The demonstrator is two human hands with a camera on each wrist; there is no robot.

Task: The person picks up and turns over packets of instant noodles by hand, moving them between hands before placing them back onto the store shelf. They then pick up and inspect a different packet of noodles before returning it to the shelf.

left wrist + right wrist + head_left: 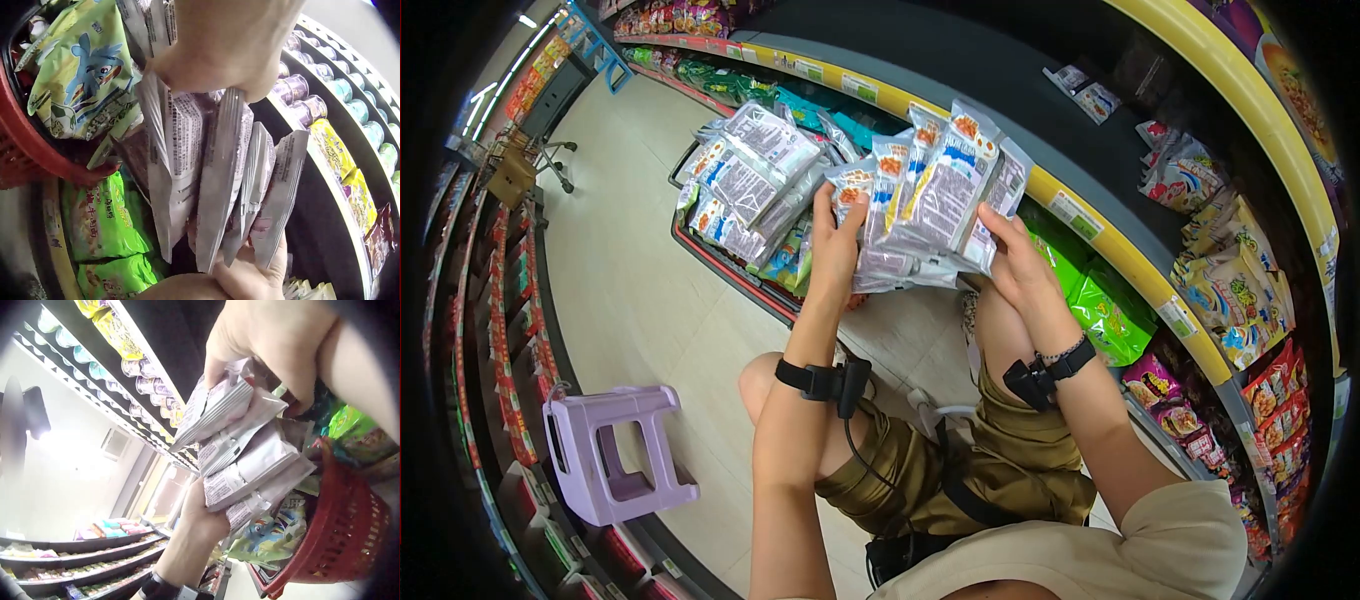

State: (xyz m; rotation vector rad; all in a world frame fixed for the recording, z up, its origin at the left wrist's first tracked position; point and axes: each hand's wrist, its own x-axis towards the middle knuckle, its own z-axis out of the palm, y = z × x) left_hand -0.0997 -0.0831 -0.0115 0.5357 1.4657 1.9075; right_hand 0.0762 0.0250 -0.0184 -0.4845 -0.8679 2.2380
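Observation:
Between my two hands is a row of several silver food packets standing side by side, with a food picture and blue lettering on their fronts. The left hand grips the row's left end, fingers behind and thumb in front. At the other end the right hand holds the packets, its thumb across the outermost one. Crimped packet edges fan out between both hands in the left wrist view. Beside the left hand, similar silver packets are piled in a red shopping basket. A green pony-print packet lies in it too.
A dark shelf with a yellow price rail runs along the far side, with loose packets on it. Bright green packets sit below the rail. A purple stool stands at the left, near another stocked shelf.

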